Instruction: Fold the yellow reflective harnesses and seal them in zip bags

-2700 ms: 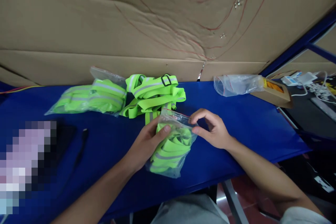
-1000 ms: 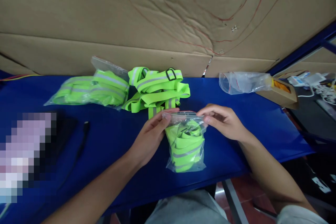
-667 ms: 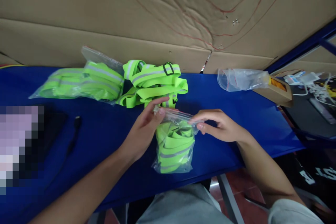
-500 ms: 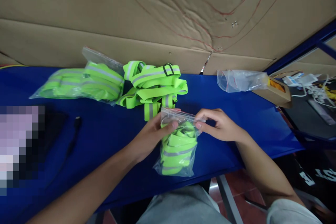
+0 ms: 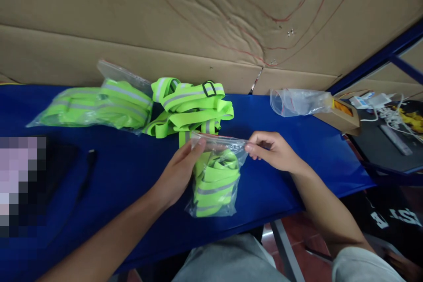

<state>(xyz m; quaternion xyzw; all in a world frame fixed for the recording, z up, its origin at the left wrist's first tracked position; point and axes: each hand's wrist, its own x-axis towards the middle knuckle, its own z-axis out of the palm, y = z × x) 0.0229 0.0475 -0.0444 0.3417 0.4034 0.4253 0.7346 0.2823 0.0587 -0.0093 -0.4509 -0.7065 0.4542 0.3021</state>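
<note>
A clear zip bag (image 5: 214,143) with a folded neon-green reflective strap (image 5: 218,180) inside is held upright between my hands, near the table's front edge. My left hand (image 5: 180,167) grips the bag's upper left corner, thumb on the front and fingers hidden behind it. Pinched in my right hand (image 5: 269,150) is the upper right corner, so the top strip is stretched between the two. Just behind the bag lies a loose pile of green reflective straps (image 5: 194,105) with a black buckle (image 5: 209,88).
Packed green straps in clear bags (image 5: 95,103) lie at the back left. A clear plastic bag (image 5: 297,102) and a small cardboard box (image 5: 343,114) are at the back right. A black cable (image 5: 87,172) lies on the left of the blue table (image 5: 277,194). Behind stands a cardboard wall (image 5: 132,4).
My left hand has shifted to the bag's upper left corner, and my right hand now pinches the far right corner. The bag's top is pulled straighter. The view has shifted slightly.
</note>
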